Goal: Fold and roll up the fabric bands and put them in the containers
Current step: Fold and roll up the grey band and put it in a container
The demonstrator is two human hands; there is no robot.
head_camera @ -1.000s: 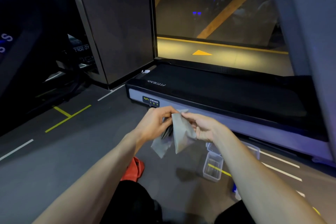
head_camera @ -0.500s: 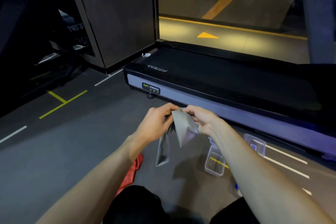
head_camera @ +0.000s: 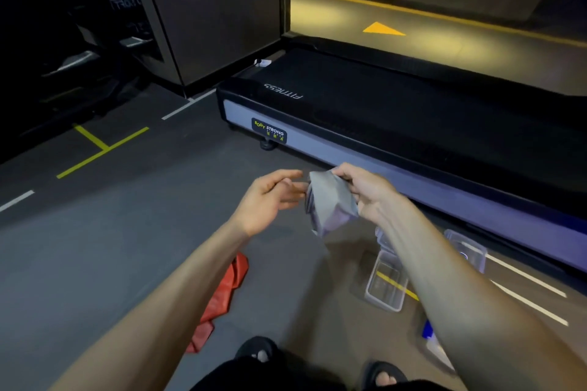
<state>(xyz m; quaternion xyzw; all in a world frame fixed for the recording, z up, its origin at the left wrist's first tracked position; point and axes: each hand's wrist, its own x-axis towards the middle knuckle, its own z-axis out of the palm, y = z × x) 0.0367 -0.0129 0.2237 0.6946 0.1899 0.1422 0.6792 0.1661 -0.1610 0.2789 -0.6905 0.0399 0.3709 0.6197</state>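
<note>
Right hand [head_camera: 370, 192] grips folded grey band [head_camera: 330, 203]; left hand [head_camera: 270, 198] open beside.

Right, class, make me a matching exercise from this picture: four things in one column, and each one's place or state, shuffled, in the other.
Things:
1. grey band
2. red band
3. clear container
4. left hand

Places or states:
A. lying crumpled on the floor
B. open, fingers relaxed
C. gripped by the right hand
D. standing on the floor under the right forearm

Pairs: 1-C, 2-A, 3-D, 4-B
</note>
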